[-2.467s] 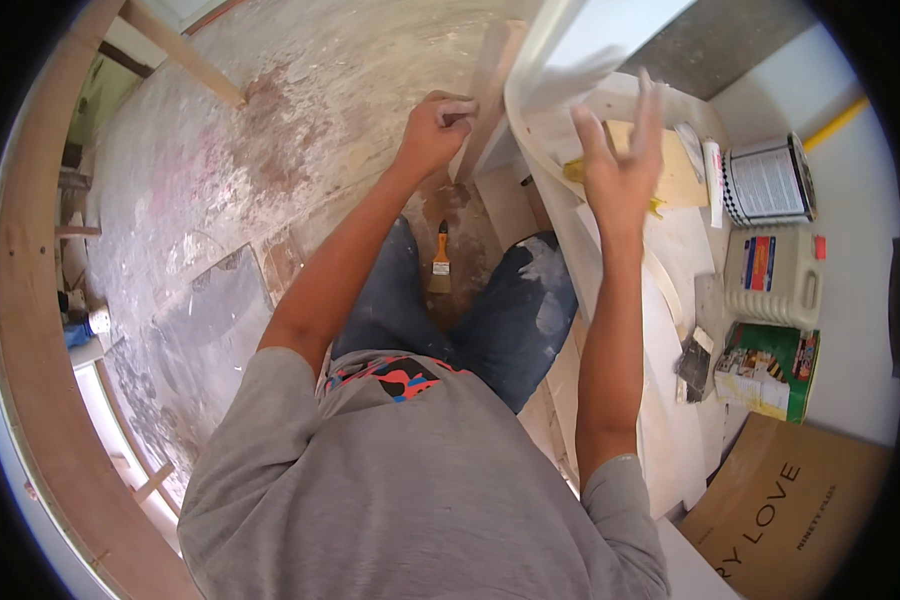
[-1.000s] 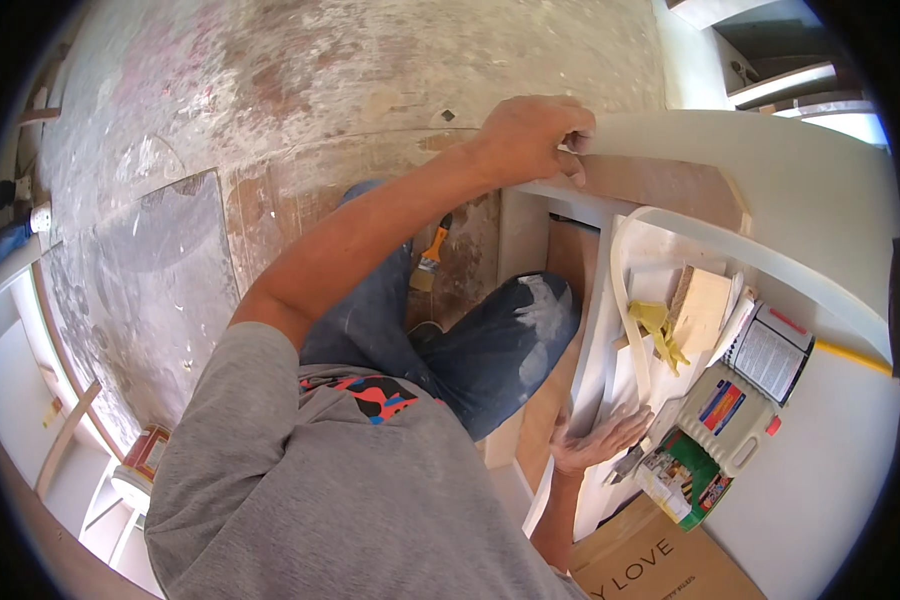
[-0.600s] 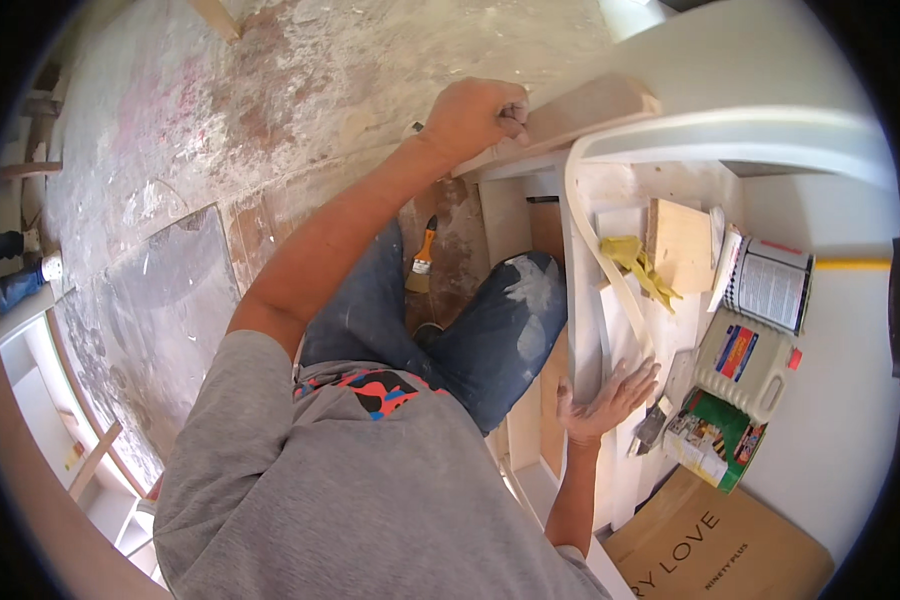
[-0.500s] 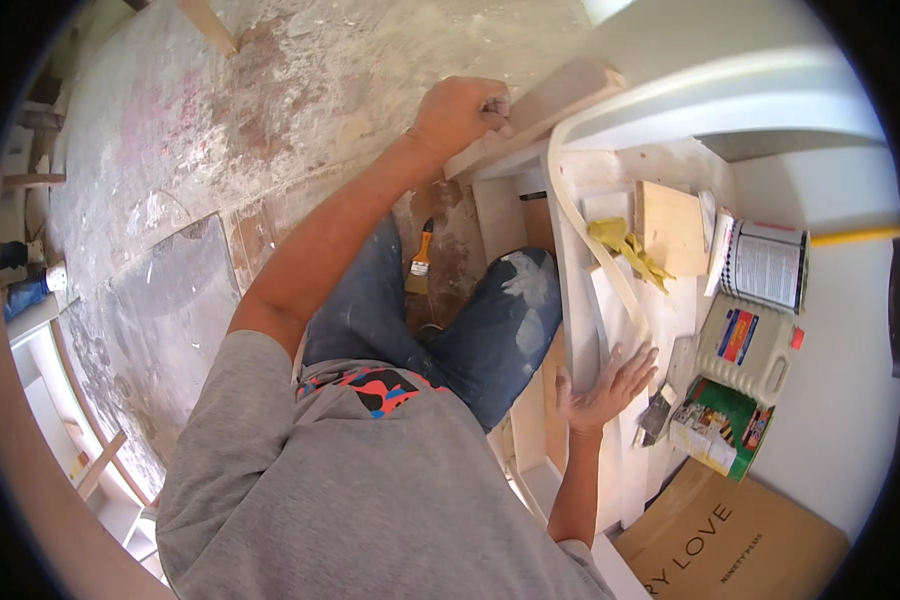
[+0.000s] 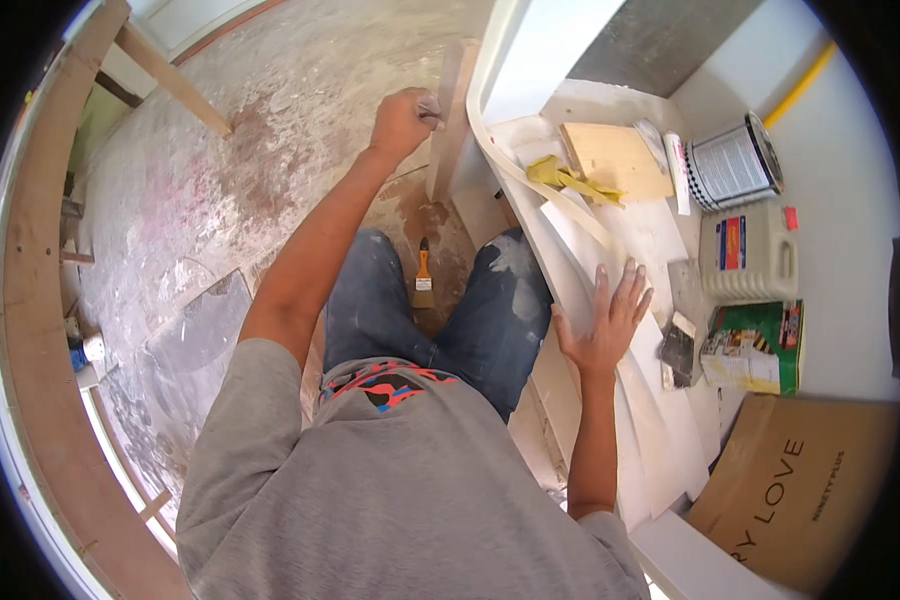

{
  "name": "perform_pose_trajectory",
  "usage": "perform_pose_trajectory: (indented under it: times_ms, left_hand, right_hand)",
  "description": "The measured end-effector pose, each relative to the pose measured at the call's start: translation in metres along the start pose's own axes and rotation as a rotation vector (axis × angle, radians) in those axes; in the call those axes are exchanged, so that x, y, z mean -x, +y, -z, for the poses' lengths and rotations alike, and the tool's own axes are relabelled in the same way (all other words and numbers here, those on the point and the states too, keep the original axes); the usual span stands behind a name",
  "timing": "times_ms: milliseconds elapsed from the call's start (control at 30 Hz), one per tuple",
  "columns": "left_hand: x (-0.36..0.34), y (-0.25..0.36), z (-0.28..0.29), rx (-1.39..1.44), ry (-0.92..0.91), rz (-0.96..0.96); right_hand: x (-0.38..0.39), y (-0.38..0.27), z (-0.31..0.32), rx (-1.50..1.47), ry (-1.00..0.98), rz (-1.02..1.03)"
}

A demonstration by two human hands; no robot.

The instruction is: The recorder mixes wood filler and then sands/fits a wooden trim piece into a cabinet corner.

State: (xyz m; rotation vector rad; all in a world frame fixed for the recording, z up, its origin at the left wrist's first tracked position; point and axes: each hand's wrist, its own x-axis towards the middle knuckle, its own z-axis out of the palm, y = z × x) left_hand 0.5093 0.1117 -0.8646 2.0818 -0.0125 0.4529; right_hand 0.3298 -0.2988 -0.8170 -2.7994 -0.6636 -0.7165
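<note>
My left hand [image 5: 404, 122] is closed beside the narrow upright board [image 5: 453, 118], with its fingers curled inward. What it holds, if anything, is hidden. My right hand [image 5: 608, 325] lies open, fingers spread, over the white work surface [image 5: 562, 300] with its long pale curved strip [image 5: 498, 152]. Beyond its fingertips rests a yellow-green cloth or glove [image 5: 570, 180] near a square wooden board [image 5: 620, 160]. A dark-bladed scraper [image 5: 678, 350] lies to the right of that hand. On the floor between my knees is a paintbrush [image 5: 423, 278] with an orange handle.
Along the right wall stand a metal paint can [image 5: 730, 165], a beige plastic jug [image 5: 755, 252], a green box [image 5: 755, 348] and a brown cardboard box [image 5: 800, 490]. A curved wooden frame [image 5: 45, 330] borders the left, with a wooden leg [image 5: 175, 80] at the far left.
My view has shifted, so the surroundings appear turned. The left hand stays closed near the upright board's edge. The right hand remains spread over the work surface, now with its fingers pointing farther forward.
</note>
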Motion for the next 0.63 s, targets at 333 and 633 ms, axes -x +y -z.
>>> perform_pose_trajectory:
  times_ms: [333, 633]
  left_hand:
    - [0.008, 0.01, 0.0, 0.035, -0.06, 0.034]
    - [0.013, 0.007, -0.011, -0.038, 0.076, -0.008]
  right_hand:
    - [-0.001, 0.002, 0.003, -0.006, 0.011, -0.009]
    - [0.003, 0.007, -0.002, -0.026, 0.017, -0.062]
